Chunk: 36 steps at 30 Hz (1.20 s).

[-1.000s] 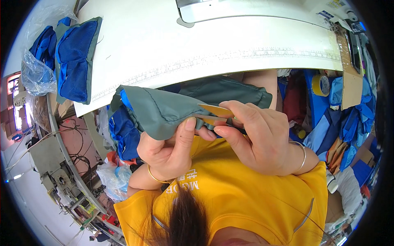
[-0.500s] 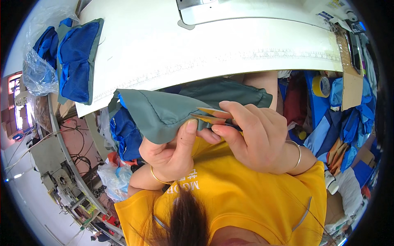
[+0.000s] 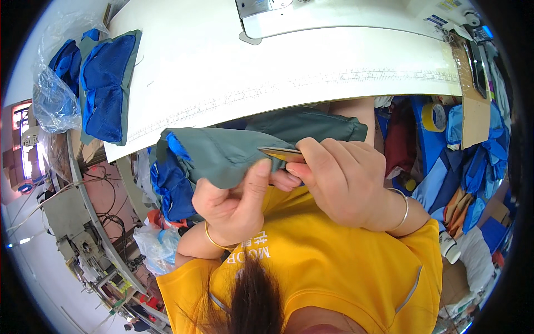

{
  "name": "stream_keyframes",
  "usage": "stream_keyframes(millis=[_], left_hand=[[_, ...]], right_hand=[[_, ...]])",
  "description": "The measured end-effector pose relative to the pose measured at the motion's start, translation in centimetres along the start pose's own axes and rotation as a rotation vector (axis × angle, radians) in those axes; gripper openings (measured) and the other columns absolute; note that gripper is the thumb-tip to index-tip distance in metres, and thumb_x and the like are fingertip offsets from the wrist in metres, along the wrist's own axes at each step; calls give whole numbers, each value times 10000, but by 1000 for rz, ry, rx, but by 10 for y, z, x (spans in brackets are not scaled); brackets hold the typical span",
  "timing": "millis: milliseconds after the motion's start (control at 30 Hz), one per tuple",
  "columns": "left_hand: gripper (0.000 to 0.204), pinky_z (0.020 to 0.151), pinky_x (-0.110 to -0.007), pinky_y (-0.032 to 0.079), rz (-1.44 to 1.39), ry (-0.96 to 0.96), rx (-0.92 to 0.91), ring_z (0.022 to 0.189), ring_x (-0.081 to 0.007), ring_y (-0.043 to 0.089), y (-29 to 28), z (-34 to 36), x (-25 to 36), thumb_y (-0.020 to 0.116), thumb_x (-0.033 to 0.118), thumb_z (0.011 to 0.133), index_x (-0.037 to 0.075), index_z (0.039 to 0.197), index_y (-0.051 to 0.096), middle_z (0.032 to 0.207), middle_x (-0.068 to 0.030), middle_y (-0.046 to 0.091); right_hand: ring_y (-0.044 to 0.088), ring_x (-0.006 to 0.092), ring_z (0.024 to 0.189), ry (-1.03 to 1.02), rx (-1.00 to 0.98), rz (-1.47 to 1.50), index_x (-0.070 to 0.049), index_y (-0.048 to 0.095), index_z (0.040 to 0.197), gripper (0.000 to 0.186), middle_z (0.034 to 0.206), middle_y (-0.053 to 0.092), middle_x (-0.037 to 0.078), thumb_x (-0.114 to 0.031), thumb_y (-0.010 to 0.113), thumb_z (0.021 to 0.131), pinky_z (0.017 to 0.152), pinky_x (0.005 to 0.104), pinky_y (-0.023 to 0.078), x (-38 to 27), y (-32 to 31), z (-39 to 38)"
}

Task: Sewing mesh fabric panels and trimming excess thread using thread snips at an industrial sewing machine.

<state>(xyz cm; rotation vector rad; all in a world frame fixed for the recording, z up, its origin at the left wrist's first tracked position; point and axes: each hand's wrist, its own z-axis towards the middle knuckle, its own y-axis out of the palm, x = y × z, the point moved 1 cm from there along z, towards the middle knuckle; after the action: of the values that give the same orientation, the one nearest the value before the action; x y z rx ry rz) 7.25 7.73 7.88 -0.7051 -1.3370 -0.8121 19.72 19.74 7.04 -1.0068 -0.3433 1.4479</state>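
Observation:
My left hand (image 3: 239, 195) pinches the edge of a grey-green fabric piece (image 3: 222, 150) between thumb and fingers. The cloth has a stitched seam and blue mesh (image 3: 169, 183) hanging on its left side, and part of it drapes over my lap beneath the table edge. In my right hand (image 3: 345, 181) is a pair of thread snips (image 3: 281, 152), its pointed blades close together at the cloth's edge just above my left thumb. The handles of the snips are hidden inside my fingers.
A white sewing table (image 3: 278, 67) with a printed ruler strip lies ahead, a metal machine plate (image 3: 258, 6) at its far side. Blue mesh pieces (image 3: 105, 86) rest at its left end, beside clear plastic. At right are a cardboard flap (image 3: 475, 117), yellow tape roll (image 3: 433, 117) and piled fabrics.
The blades of the snips have closed from spread apart. The fabric's left part has sagged and folded slightly, while both hands stay nearly in place.

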Motion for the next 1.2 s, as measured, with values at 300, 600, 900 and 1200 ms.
stream_keyframes(millis=[300, 600, 900, 1200], left_hand=[[123, 700, -309, 606, -114, -43, -5, 758, -210, 710, 2, 3, 1, 516, -36, 990, -114, 1050, 590, 929, -191, 697], [139, 694, -305, 606, -127, -51, 12, 771, -192, 704, 2, 3, 1, 514, -11, 1000, -100, 1081, 583, 980, -195, 698], [119, 693, -308, 611, -66, -32, 9, 762, -203, 712, 1, 2, 1, 524, -28, 990, -99, 1055, 596, 943, -185, 699], [113, 688, -307, 615, -63, -25, 13, 753, -205, 715, 2, 2, 0, 526, -36, 986, -104, 1042, 596, 912, -179, 699]], right_hand=[[603, 209, 542, 173, 32, 272, -31, 591, 1000, 276, 702, 597, 43, -220, 724, 850, 472, 322, 453, 5, 3, -1], [621, 210, 571, 190, -59, 310, -26, 612, 1068, 324, 747, 636, 53, -233, 737, 852, 496, 313, 458, 6, -8, -2], [641, 212, 600, 220, -107, 295, -16, 619, 1096, 308, 787, 670, 65, -174, 737, 859, 520, 302, 465, 3, -10, -3], [629, 219, 584, 223, -142, 277, -16, 624, 1089, 284, 779, 659, 61, -185, 715, 880, 509, 311, 451, 2, -14, -2]])
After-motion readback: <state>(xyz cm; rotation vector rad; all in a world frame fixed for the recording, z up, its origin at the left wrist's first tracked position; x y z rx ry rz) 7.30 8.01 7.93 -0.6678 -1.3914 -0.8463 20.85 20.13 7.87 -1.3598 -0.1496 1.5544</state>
